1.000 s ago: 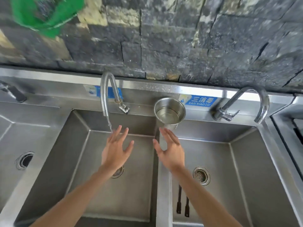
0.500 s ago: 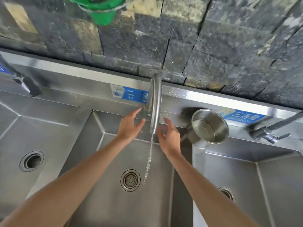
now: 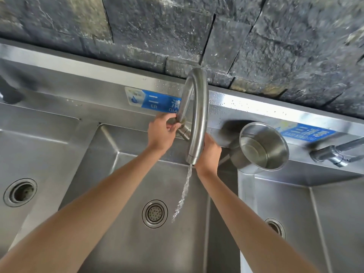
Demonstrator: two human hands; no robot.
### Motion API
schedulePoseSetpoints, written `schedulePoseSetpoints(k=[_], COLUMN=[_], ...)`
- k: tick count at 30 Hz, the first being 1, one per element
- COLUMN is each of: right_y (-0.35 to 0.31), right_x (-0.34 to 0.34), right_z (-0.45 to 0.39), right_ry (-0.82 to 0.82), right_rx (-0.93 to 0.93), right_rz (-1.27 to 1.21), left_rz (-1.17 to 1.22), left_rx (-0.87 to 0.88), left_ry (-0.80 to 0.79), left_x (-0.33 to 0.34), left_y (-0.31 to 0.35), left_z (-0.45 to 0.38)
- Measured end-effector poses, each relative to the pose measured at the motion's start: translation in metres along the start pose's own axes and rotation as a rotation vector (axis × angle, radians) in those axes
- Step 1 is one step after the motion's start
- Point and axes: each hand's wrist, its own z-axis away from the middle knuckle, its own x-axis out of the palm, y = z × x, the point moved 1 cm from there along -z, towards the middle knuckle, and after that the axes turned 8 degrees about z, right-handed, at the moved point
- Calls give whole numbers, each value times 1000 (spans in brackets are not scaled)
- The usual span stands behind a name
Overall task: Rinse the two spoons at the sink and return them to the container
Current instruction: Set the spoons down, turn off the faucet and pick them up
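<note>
The left hand [image 3: 160, 133] was curled around the small valve knob [image 3: 178, 123] at the base of the curved stainless-steel gooseneck faucet [image 3: 197, 119], fingers closed on it, while the right hand [image 3: 208, 152] sat just behind the spout, half hidden; whether it gripped the pipe or only steadied it could not be told. A thin stream of water [image 3: 184, 192] fell into the middle basin of the steel sink [image 3: 122, 223]. The round shiny steel container [image 3: 264, 146] stood on the divider to the right, and no spoons showed in it or in either hand. The step looked like setting the flow: turn the knob gently, keep the stream moderate and centred over the drain [image 3: 155, 213] to limit splashing
</note>
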Motion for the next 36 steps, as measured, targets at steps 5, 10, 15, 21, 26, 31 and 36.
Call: schedulePoseSetpoints(k=[5, 10, 15, 21, 26, 31, 36], right_y=[-3, -1, -2, 4, 7, 26, 65], right_x=[-4, 3, 2, -12, -60, -124, -189], right_z=[-1, -4, -5, 7, 31, 52, 70], right_ry=[25, 61, 28, -42, -57, -10, 96], right_rx=[-61, -88, -53, 16, -72, -87, -51], right_rz=[4, 8, 18, 6, 58, 141, 192], left_rz=[22, 57, 72, 159, 124, 57, 133], left_rx=[-14, -49, -87, -140, -93, -112, -78], left_ry=[2, -16, -7, -52, -17, -156, -241], left_x=[0, -3, -3, -6, 0, 21, 61], left_y=[0, -1, 0, 9, 35, 57, 96], left_z=[-2, -4, -4, 18, 65, 110, 156])
